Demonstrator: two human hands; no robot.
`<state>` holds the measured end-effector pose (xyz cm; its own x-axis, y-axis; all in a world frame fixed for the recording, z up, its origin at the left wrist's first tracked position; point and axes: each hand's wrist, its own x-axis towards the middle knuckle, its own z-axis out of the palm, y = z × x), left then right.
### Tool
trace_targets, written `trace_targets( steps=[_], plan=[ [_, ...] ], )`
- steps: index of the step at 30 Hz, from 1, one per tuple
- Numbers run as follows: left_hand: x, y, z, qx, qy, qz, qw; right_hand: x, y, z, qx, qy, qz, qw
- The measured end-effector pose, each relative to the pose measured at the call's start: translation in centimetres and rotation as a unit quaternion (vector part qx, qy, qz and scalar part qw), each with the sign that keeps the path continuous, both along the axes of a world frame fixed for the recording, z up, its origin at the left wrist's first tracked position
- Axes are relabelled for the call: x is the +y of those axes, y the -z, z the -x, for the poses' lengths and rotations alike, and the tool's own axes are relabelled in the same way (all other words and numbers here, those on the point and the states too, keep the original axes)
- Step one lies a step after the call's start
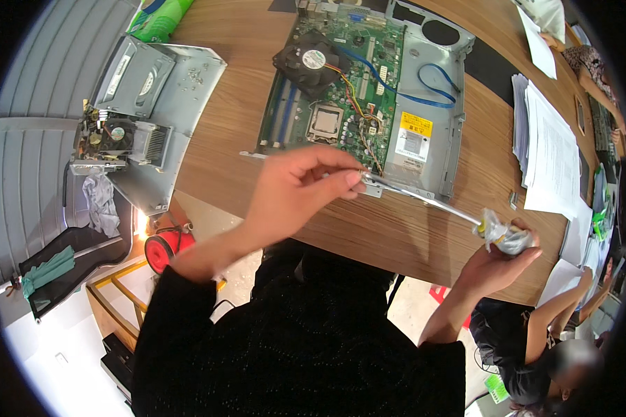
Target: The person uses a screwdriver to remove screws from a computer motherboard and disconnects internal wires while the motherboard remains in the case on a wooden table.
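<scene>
Screwdriver (pixel 434 202), long in the shaft and with crinkled clear plastic about its handle, slants between the person's two hands at the near edge of an opened computer case. The left hand (pixel 295 191) pinches the tip end between thumb and forefinger, its other fingers curled; whether a screw sits in that pinch is too small to tell. The right hand (pixel 497 267) closes round the plastic-covered handle, lower and farther right, over the near right part of the counter (pixel 219 149).

Just beyond the left hand lies the computer case (pixel 459 76), flat and open side up. A green circuit board (pixel 389 59) fills much of it, with a bare square processor (pixel 325 124) near the left hand and a black fan (pixel 311 64) tilted over the board's left side. A blue cable (pixel 434 103) loops across to the right, above a yellow and white label (pixel 414 135).

Well to the left, another metal housing (pixel 205 73) holds loose screws (pixel 191 80), with a finned heat sink (pixel 153 146) nearby. To the right of the case, a small metal piece (pixel 513 200) lies near stacked papers (pixel 553 139); at the lower right, a co-worker's forearm (pixel 563 306) reaches toward the papers.
</scene>
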<state>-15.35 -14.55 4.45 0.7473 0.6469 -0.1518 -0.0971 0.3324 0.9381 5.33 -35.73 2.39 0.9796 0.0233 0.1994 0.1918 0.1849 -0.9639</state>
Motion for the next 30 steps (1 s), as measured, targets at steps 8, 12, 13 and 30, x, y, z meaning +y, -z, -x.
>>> trace_targets(
  steps=[8,12,13,30],
  plan=[
    [7.4,-2.0,-5.7,0.163,0.294,-0.284,0.898,-0.8,-5.8,-9.2,-0.033,-0.211,0.080,0.974],
    [8.8,1.6,-8.4,0.117,0.372,-0.421,0.819,2.2,-8.1,-11.5,-0.126,-0.301,0.193,0.925],
    [8.8,2.4,-8.8,0.117,0.376,-0.414,0.821,3.2,-8.5,-11.7,-0.189,-0.319,0.254,0.893],
    [7.6,6.6,-9.9,0.059,0.478,-0.571,0.665,6.8,-9.8,-6.9,-0.328,-0.412,0.403,0.748]
  ],
)
